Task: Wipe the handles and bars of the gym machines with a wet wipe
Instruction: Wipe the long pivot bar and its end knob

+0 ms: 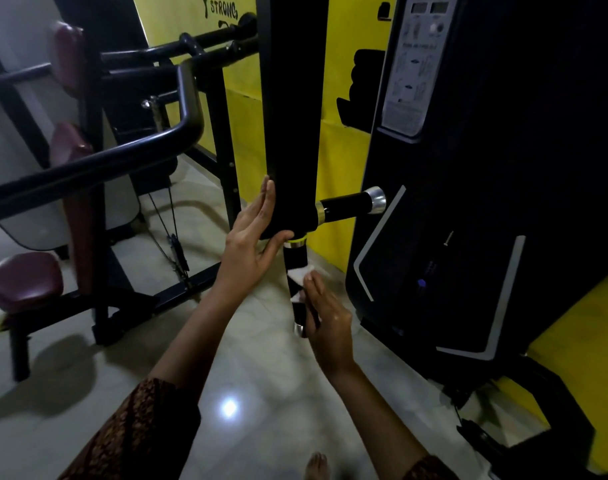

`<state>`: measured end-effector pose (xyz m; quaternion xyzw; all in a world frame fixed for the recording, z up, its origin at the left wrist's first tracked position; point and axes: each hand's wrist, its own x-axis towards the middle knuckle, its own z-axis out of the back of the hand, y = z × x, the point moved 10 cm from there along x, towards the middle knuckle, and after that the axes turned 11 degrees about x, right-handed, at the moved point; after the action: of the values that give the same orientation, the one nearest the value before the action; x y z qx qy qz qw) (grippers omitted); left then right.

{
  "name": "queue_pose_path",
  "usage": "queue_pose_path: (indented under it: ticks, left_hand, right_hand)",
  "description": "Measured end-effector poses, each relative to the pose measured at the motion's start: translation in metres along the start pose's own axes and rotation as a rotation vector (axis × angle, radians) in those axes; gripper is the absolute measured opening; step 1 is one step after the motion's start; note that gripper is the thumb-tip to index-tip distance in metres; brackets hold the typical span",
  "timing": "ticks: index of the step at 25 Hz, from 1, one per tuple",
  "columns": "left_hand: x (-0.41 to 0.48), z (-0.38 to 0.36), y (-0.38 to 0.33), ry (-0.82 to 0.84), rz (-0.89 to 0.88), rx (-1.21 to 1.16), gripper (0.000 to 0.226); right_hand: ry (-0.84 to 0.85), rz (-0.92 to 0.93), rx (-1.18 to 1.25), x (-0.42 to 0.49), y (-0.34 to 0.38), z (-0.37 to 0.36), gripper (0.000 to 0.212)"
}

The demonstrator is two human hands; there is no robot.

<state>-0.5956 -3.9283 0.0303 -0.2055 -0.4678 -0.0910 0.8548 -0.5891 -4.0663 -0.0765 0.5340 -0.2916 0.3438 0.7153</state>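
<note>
A black padded arm (pixel 290 116) of a gym machine hangs down in the middle of the view. Two black handles with chrome ends stick out of its lower end: one points down (pixel 296 268), the other points right (pixel 351 204). My left hand (pixel 252 237) rests flat against the left side of the pad, fingers straight, thumb under its lower edge. My right hand (pixel 326 313) presses a white wet wipe (pixel 300 275) against the downward handle, fingers straight along it. Part of the wipe is hidden behind the handle and my fingers.
The machine's dark weight tower (pixel 486 168) with an instruction sticker (pixel 411 64) stands to the right. To the left are a curved black bar (pixel 129 150) and a maroon seat (pixel 18 278) of another machine. Yellow wall (pixel 337 64) behind, glossy tiled floor (pixel 247 358) below.
</note>
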Motion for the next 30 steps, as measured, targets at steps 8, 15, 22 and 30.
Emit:
queue_pose_path:
  ticks: [8, 15, 22, 30]
  left_hand:
    - [-0.001, 0.000, 0.000, -0.011, 0.013, -0.010, 0.076]
    - [0.000, 0.003, -0.001, -0.016, -0.003, -0.006, 0.073]
    - [-0.001, 0.003, 0.000, -0.019, -0.004, -0.009, 0.074]
    - [-0.001, -0.002, 0.003, 0.004, 0.021, -0.035, 0.078]
  right_hand:
    - [0.047, -0.174, 0.099, 0.008, -0.014, 0.019, 0.033]
    - [0.160, -0.353, 0.280, 0.034, -0.025, -0.016, 0.031]
    - [0.286, -0.379, 0.038, -0.053, -0.035, -0.006, 0.043]
    - [0.309, 0.204, -0.188, 0.027, 0.051, -0.035, 0.037]
